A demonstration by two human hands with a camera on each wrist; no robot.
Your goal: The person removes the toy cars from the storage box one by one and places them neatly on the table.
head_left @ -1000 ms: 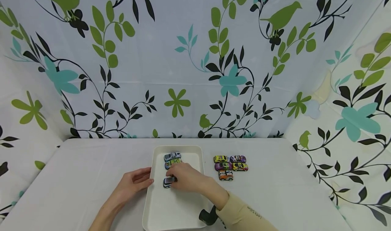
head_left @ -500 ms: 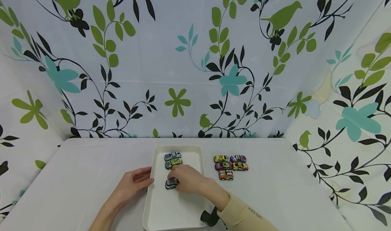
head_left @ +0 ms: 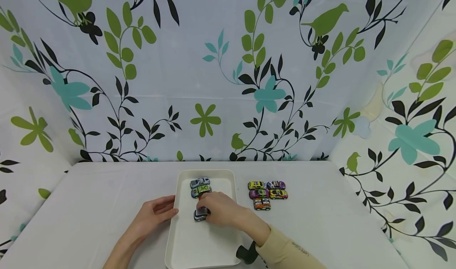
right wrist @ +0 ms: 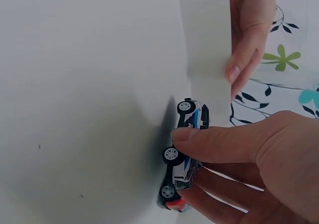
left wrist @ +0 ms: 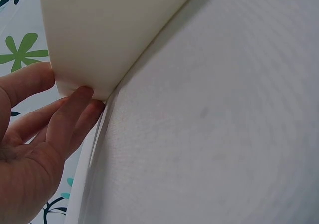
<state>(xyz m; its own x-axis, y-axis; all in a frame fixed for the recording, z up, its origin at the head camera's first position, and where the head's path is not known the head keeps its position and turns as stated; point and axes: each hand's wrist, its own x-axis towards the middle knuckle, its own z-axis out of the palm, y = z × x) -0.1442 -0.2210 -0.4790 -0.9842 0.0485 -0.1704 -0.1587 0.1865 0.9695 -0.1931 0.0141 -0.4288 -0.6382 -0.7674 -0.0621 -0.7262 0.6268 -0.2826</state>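
Note:
My right hand (head_left: 222, 209) is over the white tray (head_left: 203, 245), pinching a white and black toy car (head_left: 201, 214) between thumb and fingers. In the right wrist view the toy car shows its wheels on one side, with a partly hidden red toy car (right wrist: 175, 204) close by its end. Farther up the tray lie a grey-blue toy car (head_left: 200, 182) and a green toy car (head_left: 201, 191), side by side. My left hand (head_left: 154, 213) touches the tray's left outer wall with fingers loosely extended, as the left wrist view also shows.
Right of the tray, several colourful toy cars sit grouped on the white table, among them an orange one (head_left: 262, 204). A black device (head_left: 246, 254) is at the right wrist, over the tray's edge. A patterned curtain (head_left: 171, 83) stands behind the table.
My right hand has shifted slightly to the right and nearer with the white and black toy car. The left hand has kept its place at the tray.

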